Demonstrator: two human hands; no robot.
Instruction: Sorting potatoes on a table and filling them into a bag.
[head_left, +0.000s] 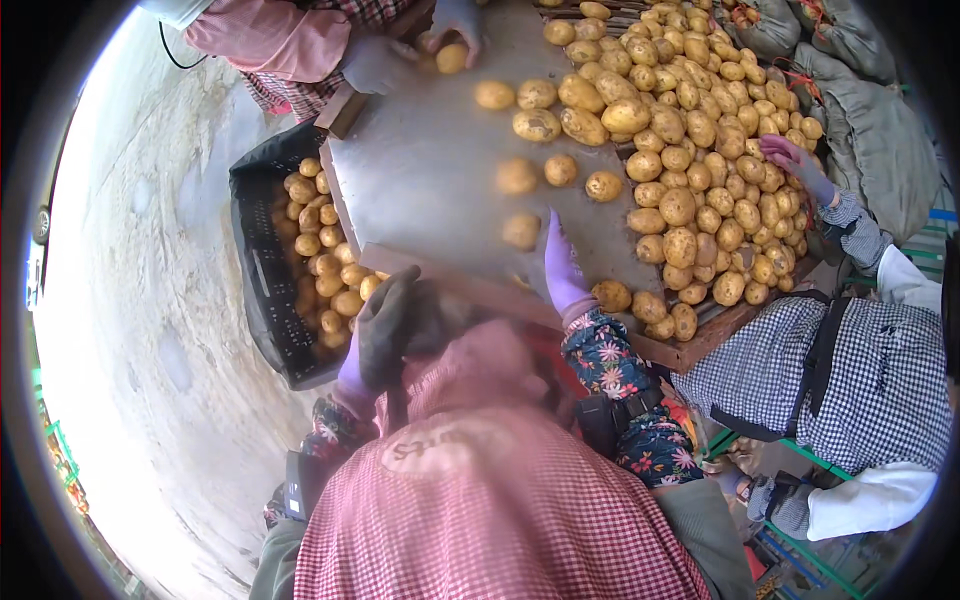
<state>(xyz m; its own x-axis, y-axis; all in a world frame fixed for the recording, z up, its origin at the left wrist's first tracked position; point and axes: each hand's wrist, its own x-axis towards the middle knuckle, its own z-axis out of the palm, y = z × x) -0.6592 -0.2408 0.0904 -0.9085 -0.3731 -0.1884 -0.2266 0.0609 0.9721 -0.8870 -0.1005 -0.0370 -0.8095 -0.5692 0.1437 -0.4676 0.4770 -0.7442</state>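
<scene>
My right hand, in a purple glove, is held edge-on over the metal table, with its fingers stretched upward. Just left of it is a blurred potato, and another blurred potato lies farther up. I cannot make out any potato in this hand. At the table's near left corner, my left hand wears a dark-grey glove over a purple one. Its fingers look extended and partly blurred, with no potato visible in them. Close beside it stands a black crate holding many potatoes.
A large potato heap covers the table's right side. Across the table, a co-worker's gloved hand is at a potato. Another co-worker's purple-gloved hand rests on the heap. Grey sacks stand behind; wooden edging borders the table.
</scene>
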